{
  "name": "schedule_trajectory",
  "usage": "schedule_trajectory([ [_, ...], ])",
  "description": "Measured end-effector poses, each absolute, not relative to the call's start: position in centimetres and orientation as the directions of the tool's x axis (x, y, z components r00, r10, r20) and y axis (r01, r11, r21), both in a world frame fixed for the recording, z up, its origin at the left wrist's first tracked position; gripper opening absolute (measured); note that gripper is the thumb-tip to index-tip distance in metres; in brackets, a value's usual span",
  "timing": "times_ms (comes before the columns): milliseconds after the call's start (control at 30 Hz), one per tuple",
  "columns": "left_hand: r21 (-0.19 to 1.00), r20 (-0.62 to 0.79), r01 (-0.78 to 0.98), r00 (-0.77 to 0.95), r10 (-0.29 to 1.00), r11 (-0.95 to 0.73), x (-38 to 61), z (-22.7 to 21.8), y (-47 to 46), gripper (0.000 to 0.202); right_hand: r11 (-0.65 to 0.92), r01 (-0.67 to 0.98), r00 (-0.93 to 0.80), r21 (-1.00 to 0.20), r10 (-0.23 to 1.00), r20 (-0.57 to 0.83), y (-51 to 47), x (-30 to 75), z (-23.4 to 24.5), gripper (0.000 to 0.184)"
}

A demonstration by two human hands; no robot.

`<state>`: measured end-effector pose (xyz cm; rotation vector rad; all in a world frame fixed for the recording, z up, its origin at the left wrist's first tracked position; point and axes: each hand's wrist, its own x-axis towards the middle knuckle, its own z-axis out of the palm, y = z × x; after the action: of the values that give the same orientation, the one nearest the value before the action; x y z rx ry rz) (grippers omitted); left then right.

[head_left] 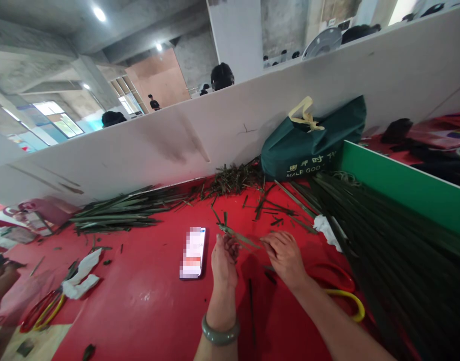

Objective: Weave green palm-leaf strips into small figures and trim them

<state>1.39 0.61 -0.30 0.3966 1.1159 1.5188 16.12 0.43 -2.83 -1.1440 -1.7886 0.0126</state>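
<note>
Two hands meet over the red table (140, 301): my left hand (223, 260) and right hand (284, 255) are both pinched shut on a green leaf strip (237, 234) between them. Phone (193, 252) lies just left of my left hand; leaf pile (395, 250) to the right, green bag (312, 140) behind.

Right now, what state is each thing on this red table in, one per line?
Left hand: closed around the green leaf strip.
Right hand: pinching the same strip.
Phone: lying flat, screen lit.
Green bag: slumped against the white partition, handles tied.
Long leaves: piled loose by the partition.
Trimmed bits: heaped.
White cloth: crumpled.
</note>
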Motion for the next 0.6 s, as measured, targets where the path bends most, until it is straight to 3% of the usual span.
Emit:
schedule_trajectory([
  [200, 0.871, -0.242, -0.489, -0.352, 0.904, 0.042, 1.1, -1.0, 0.7, 0.037, 0.522, 0.712, -0.07, -0.47, 0.719, 0.691, 0.1, 15.8, -2.8, 0.014],
  [600, 0.897, -0.208, -0.433, -0.242, 0.948, 0.086, 0.6, -2.3, 1.3, 0.025, 0.47, 0.768, -0.06, -0.436, 0.73, 0.681, 0.0, 15.3, -2.9, 0.014],
])
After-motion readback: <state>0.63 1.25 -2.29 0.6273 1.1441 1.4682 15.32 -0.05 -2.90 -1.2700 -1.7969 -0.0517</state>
